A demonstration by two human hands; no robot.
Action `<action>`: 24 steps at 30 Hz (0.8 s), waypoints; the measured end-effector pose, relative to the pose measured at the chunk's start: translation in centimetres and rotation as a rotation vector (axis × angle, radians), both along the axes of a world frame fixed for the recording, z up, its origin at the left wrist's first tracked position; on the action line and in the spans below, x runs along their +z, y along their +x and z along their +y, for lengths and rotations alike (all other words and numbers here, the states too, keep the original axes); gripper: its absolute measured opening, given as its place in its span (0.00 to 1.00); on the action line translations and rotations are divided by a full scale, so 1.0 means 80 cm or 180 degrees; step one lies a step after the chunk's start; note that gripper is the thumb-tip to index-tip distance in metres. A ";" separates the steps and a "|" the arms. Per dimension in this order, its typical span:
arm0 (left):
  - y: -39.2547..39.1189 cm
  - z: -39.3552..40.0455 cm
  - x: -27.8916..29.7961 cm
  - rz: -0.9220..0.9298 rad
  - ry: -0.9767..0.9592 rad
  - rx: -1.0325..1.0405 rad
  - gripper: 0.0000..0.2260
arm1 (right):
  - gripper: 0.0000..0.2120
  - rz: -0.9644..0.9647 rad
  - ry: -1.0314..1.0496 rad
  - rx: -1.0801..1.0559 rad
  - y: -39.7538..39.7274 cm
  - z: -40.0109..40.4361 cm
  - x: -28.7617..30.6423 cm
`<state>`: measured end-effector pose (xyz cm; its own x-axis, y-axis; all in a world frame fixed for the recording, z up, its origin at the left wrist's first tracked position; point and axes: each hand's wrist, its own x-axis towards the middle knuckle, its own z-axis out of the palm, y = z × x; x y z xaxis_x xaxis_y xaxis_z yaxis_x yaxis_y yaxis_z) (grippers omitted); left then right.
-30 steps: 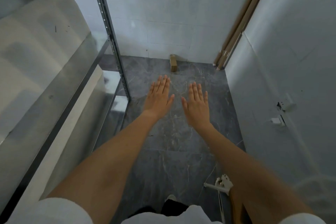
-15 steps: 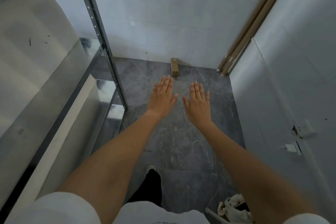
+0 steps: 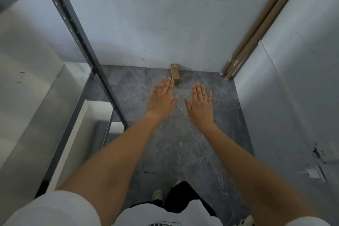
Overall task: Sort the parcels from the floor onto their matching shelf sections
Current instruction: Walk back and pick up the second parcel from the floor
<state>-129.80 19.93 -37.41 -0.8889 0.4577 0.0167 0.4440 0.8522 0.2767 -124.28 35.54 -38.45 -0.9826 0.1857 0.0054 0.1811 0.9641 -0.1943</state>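
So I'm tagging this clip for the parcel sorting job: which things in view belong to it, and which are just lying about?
Part of the job:
- cardboard parcel on the floor by the back wall
- metal shelf unit on the left
- left hand and right hand, both held out flat, holding nothing

Just lying about:
- long cardboard tubes leaning in the right corner
- wall fittings on the right wall

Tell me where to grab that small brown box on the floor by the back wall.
Grip the small brown box across its two long sides, coming down from above. It lies narrow and elongated, one end against the wall, so the sides are free. Both the left hand and right hand are open.
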 end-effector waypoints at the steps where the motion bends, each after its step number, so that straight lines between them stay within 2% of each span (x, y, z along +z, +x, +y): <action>1: -0.015 0.006 -0.004 -0.0026 -0.0007 -0.0009 0.29 | 0.32 -0.0005 -0.0011 -0.0019 -0.014 0.005 -0.003; 9: -0.157 0.072 -0.019 0.0035 0.0098 -0.0051 0.29 | 0.32 0.0065 0.0021 0.0033 -0.164 0.073 -0.018; 19: -0.342 0.155 -0.024 0.0057 0.0313 0.0236 0.29 | 0.32 0.0100 0.0098 0.0291 -0.361 0.157 -0.019; 24: -0.406 0.174 -0.048 -0.0192 0.0528 0.0452 0.28 | 0.32 -0.0041 0.0063 0.0376 -0.432 0.180 -0.028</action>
